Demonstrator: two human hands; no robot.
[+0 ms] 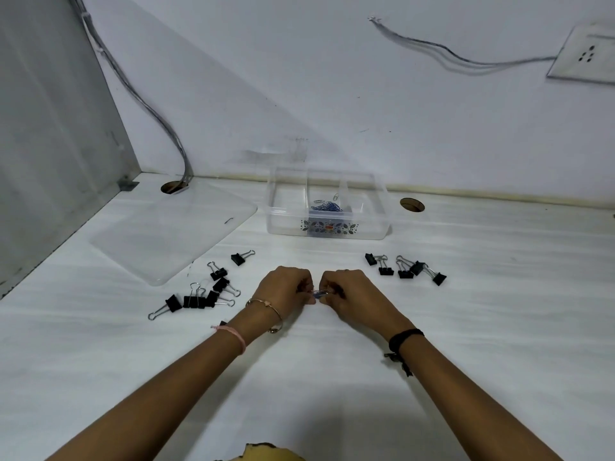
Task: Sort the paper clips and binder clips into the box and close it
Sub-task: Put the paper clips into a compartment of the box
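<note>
A clear plastic box (327,224) with three compartments stands open at the back of the white table; blue and silver paper clips (327,206) lie in its middle compartment. Its clear lid (173,234) lies flat to the left. My left hand (286,289) and my right hand (349,289) meet in front of the box, both pinching a small bunch of paper clips (320,293) between the fingertips. Black binder clips lie in two groups: several on the left (203,294) and several on the right (404,267).
The table (499,311) meets a white wall at the back and a grey partition (50,128) on the left. Two round cable holes (412,204) (173,187) sit near the back edge, a cable rising from the left one. A wall socket (585,54) is at upper right.
</note>
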